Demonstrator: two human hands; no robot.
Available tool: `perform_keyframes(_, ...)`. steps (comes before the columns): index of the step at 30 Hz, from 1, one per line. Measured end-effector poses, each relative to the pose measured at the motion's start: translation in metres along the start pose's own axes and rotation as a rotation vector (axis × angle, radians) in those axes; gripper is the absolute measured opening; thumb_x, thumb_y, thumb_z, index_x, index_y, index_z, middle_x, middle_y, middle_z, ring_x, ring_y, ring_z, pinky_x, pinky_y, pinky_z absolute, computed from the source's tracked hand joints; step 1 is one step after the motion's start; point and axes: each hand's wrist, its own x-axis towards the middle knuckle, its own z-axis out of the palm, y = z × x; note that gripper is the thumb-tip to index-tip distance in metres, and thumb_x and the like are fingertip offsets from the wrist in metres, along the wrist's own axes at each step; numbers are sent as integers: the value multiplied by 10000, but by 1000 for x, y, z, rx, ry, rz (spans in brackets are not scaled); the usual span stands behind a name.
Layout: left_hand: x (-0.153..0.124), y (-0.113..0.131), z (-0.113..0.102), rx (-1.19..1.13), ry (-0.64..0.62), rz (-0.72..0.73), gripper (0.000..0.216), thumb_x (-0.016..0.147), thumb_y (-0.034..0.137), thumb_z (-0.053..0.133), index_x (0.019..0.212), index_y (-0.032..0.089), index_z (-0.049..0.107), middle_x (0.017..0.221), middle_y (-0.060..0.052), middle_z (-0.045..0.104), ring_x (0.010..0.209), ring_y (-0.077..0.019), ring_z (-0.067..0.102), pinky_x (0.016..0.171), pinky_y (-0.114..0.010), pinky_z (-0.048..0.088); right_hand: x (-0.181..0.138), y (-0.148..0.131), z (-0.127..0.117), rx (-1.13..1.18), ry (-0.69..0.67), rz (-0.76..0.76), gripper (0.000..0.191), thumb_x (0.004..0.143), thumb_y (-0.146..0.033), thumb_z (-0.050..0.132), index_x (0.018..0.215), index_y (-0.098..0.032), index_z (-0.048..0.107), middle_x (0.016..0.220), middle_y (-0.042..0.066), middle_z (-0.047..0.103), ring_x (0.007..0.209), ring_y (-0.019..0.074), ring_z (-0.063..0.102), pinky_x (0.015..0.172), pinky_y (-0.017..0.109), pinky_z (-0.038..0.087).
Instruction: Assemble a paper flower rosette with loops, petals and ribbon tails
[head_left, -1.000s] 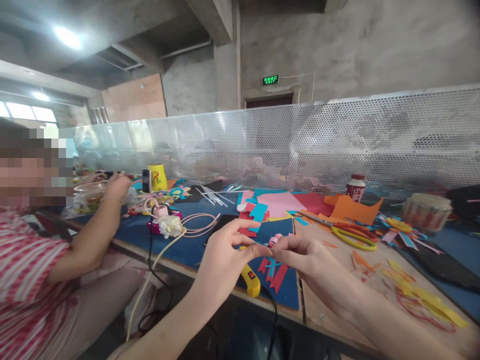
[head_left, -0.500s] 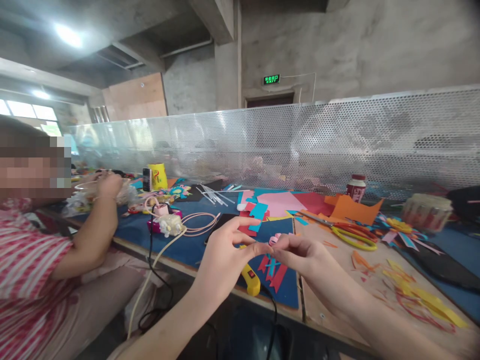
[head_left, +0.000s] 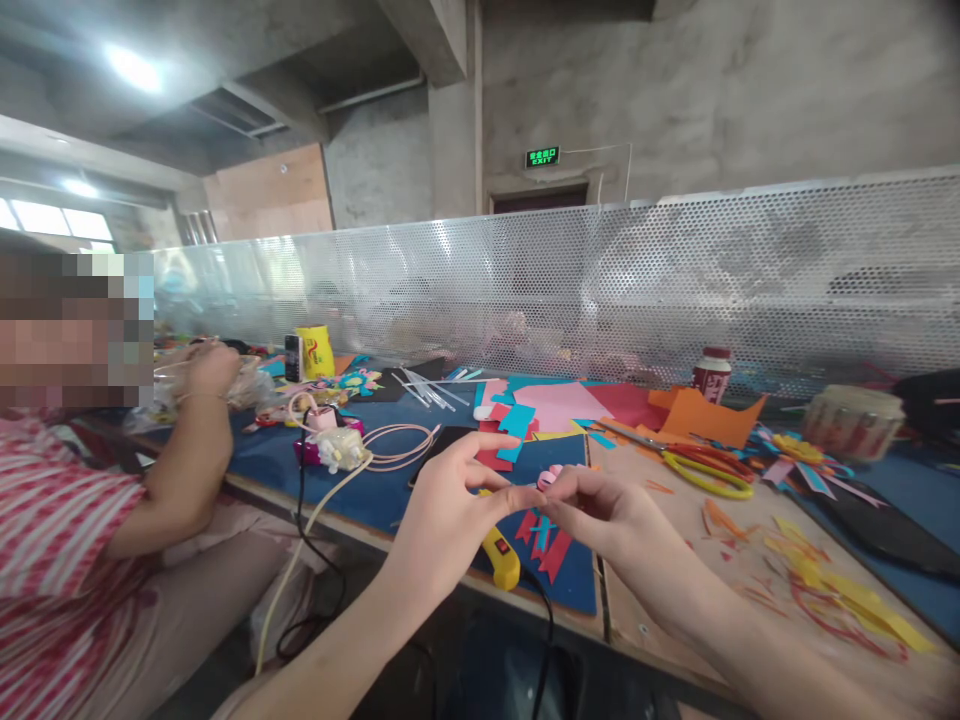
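My left hand and my right hand meet above the front of the blue work mat, thumb and finger of each pinched together. At the joined fingertips shows a small pink curled strip, mostly covered by the fingers. Just below lie red strips with notched ends and blue strips on the mat. A yellow glue gun rests at the table's front edge under my left wrist, partly hidden by it. Red and blue cut pieces lie behind my left fingers.
Scissors with yellow and red handles lie on the right board among scraps. Coloured sheets, a bottle and white sticks are farther back. Cables run leftward, where another person's arm rests.
My hands and the pink curled strip stay almost in place. The person at the left has shifted slightly.
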Motion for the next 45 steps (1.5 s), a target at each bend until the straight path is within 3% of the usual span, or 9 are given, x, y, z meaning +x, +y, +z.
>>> perform_keyframes(17, 4, -1, 0, 15, -58, -20, 427, 700, 212, 636, 1119, 213, 554, 667, 38, 705, 627, -158, 634, 558, -239, 430, -3, 7, 0, -17, 22, -20, 209, 780, -391, 588, 730, -190, 556, 729, -20, 520, 681, 113, 443, 626, 249, 350)
perform_keyframes(28, 4, -1, 1, 53, -49, -16, 429, 702, 233, 645, 1122, 222, 560, 658, 40, 696, 616, -153, 616, 573, -248, 422, -1, 20, -1, 42, 65, -49, 196, 777, -389, 605, 762, -194, 583, 844, 6, 555, 770, 136, 497, 714, 283, 386)
perform_keyframes(37, 5, 4, 4, 34, -30, -52, 452, 682, 293, 684, 1105, 192, 558, 662, 18, 695, 649, -176, 612, 607, -281, 417, -3, 16, -2, 0, 71, -80, 242, 799, -400, 594, 699, -186, 541, 686, -39, 465, 649, 101, 419, 612, 243, 340)
perform_keyframes(41, 5, 4, 4, -4, -35, -66, 489, 666, 321, 703, 1111, 188, 551, 653, 16, 692, 638, -176, 609, 569, -271, 408, -5, 10, -6, -15, 128, -39, 257, 779, -434, 603, 711, -186, 586, 711, -19, 522, 698, 121, 466, 646, 248, 358)
perform_keyframes(45, 4, 1, 5, -44, -105, -73, 483, 678, 245, 677, 1140, 217, 539, 653, 33, 693, 611, -156, 599, 545, -254, 402, -10, 5, -14, -46, 134, -24, 255, 802, -450, 578, 762, -202, 618, 814, -9, 580, 787, 133, 497, 721, 241, 377)
